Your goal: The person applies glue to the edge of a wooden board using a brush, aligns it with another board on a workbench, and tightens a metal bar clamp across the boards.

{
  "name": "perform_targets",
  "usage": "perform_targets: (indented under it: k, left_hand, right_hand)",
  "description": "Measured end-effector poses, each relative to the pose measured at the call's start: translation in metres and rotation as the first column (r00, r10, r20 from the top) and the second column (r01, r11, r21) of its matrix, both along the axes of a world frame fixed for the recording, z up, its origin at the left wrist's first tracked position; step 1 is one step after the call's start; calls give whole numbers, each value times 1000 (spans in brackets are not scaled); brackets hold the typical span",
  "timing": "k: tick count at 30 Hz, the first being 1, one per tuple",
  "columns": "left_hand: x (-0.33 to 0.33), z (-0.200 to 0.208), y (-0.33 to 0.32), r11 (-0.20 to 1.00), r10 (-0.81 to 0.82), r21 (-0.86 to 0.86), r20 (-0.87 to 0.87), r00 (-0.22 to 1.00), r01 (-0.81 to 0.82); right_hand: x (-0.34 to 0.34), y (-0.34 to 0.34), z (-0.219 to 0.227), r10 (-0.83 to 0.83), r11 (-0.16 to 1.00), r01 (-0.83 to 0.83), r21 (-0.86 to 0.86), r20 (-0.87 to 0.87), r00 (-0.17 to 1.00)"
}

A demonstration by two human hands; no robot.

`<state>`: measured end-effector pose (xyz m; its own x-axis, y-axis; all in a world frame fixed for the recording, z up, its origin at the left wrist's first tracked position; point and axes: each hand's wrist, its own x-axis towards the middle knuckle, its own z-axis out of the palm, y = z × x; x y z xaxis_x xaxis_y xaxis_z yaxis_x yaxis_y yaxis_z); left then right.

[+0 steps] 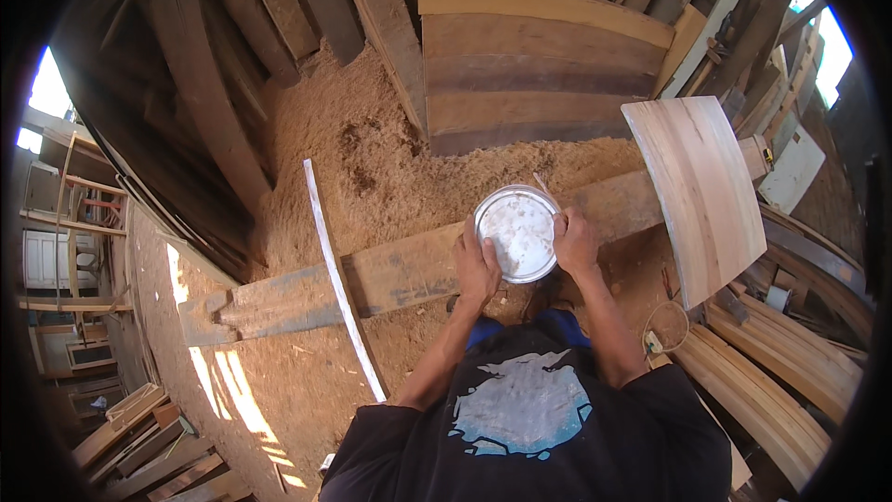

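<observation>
Between my two hands is a round metal tin (517,231), seen from above, with a raised rim and a whitish, stained top. My left hand (477,266) grips its left side, fingers curled around the edge. On the opposite side my right hand (575,240) closes on the rim. A thin stick-like piece (543,183) shows at the tin's far edge; whether it is attached, I cannot tell. Below the tin runs a long, worn wooden plank (400,276). The tin's underside and most of its wall are hidden.
A pale board panel (699,195) rests at the plank's right end. A narrow white strip (333,260) crosses its left part. Sawdust (362,144) is heaped beyond, before a panel of joined boards (539,70) and leaning planks (195,65). Stacked timber (753,400) lies right.
</observation>
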<state>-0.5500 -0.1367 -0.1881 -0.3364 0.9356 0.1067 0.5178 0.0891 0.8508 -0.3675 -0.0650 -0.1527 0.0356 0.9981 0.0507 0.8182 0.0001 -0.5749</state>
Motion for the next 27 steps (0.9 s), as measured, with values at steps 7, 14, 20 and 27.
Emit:
perform_targets:
  k: [7, 14, 20, 27]
  left_hand:
    - [3, 5, 4, 998, -25, 51, -68, 997, 29]
    - [0, 13, 9, 999, 20, 26, -14, 1000, -20]
    - [-6, 42, 10, 967, 178, -131, -275, 945, -220]
    - [9, 158, 65, 925, -89, 248, -593, 800, 287]
  right_hand:
    - [3, -3, -14, -84, 996, 84, 15, 40, 996]
    - [-6, 5, -19, -67, 996, 70, 51, -53, 996]
    - [-21, 18, 82, 13, 966, 38, 257, -192, 981]
    - [-8, 20, 191, 14, 885, 225, 408, -507, 862]
